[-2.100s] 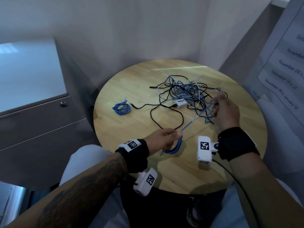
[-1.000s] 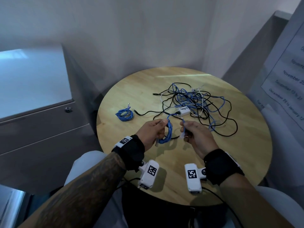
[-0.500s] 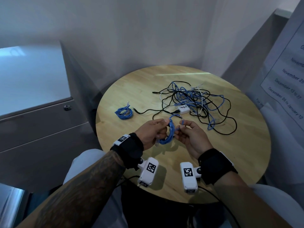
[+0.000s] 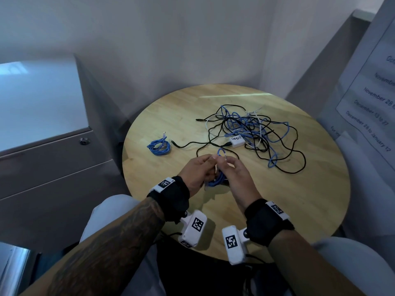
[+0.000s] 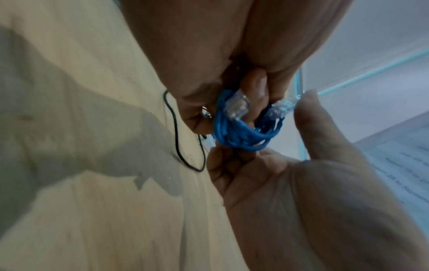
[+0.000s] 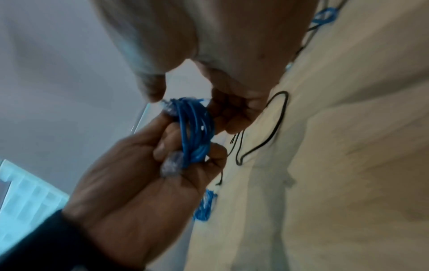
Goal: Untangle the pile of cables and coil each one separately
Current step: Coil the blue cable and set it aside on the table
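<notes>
My left hand (image 4: pixel 205 166) grips a small coil of blue cable (image 4: pixel 214 182) just above the near part of the round wooden table (image 4: pixel 299 199). Against it, my right hand (image 4: pixel 227 167) pinches the same cable, and a short blue loop (image 4: pixel 221 151) sticks up above the fingertips. The coil (image 5: pixel 241 132) shows two clear plugs (image 5: pixel 236 107) in the left wrist view. The coil (image 6: pixel 196 128) lies across my left fingers in the right wrist view. A tangle of black, blue and white cables (image 4: pixel 252 129) lies beyond my hands. One coiled blue cable (image 4: pixel 159 145) rests on the table's left.
A white adapter box (image 4: pixel 237 141) sits in the tangle's near edge, and a black cable end (image 4: pixel 173 142) reaches toward the finished coil. A grey cabinet (image 4: pixel 42 116) stands at the left, walls behind, and a printed sheet (image 4: pixel 372 99) at the right.
My right hand came back from the pile to my left hand, winding the stretched blue cable into the coil. Both hands now hold it close together.
</notes>
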{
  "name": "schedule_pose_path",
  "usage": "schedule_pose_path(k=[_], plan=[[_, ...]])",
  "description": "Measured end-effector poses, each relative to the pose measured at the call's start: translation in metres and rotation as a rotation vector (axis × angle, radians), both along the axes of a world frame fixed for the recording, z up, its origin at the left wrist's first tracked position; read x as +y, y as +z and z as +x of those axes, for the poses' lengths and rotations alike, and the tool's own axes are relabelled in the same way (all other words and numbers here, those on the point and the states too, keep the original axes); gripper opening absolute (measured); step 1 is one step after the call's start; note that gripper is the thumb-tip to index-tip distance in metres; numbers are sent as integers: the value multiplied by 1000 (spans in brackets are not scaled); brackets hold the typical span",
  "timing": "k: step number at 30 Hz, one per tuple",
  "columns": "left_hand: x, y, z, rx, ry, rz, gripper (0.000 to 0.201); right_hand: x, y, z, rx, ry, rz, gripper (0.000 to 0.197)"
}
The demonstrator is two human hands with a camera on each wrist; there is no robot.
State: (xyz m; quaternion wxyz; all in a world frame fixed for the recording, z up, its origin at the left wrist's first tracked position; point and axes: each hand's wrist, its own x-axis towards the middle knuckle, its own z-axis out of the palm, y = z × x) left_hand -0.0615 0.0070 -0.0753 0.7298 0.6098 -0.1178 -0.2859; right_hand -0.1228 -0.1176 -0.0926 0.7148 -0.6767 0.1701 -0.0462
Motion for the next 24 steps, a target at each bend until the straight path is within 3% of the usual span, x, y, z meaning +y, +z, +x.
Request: schedule_pose_path(k=[7, 10, 18, 24], plan=[[-6, -11, 0, -11, 12, 12, 23, -6, 0, 1, -147, -109, -407, 35], [-8, -9, -5, 23, -15, -17, 7, -19, 0, 8, -165, -169, -418, 18], [-2, -4, -9, -250, -7, 159, 11, -22, 0, 4, -255, -196, -588, 15], [0, 2, -8, -332, 49, 128, 4, -24, 3, 1, -390, -186, -687, 13]])
